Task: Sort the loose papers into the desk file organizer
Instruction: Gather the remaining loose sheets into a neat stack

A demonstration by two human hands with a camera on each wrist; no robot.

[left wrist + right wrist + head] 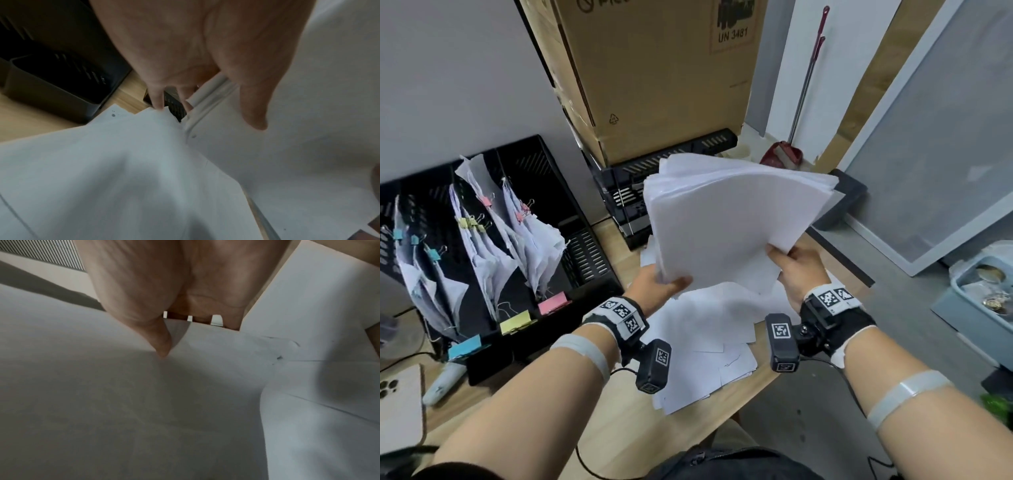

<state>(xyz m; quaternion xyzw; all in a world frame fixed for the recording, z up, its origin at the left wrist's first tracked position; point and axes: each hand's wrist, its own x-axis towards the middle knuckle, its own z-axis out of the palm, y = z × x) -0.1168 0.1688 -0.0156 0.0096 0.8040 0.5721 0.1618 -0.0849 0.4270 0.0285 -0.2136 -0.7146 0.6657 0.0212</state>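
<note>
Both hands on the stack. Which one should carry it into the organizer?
Left, probably. The left hand grips the paper stack on the side nearer the file organizer, which stands to the left. The right hand would have to cross over.

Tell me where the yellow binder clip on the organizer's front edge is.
In the head view, the yellow binder clip sits left of center on the desk file organizer, between the blue binder clip and pink binder clip.

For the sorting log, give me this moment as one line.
both hands: left hand and right hand grip paper stack | stack: raised above desk | loose sheets: on desk | organizer: rightmost slot empty
</note>
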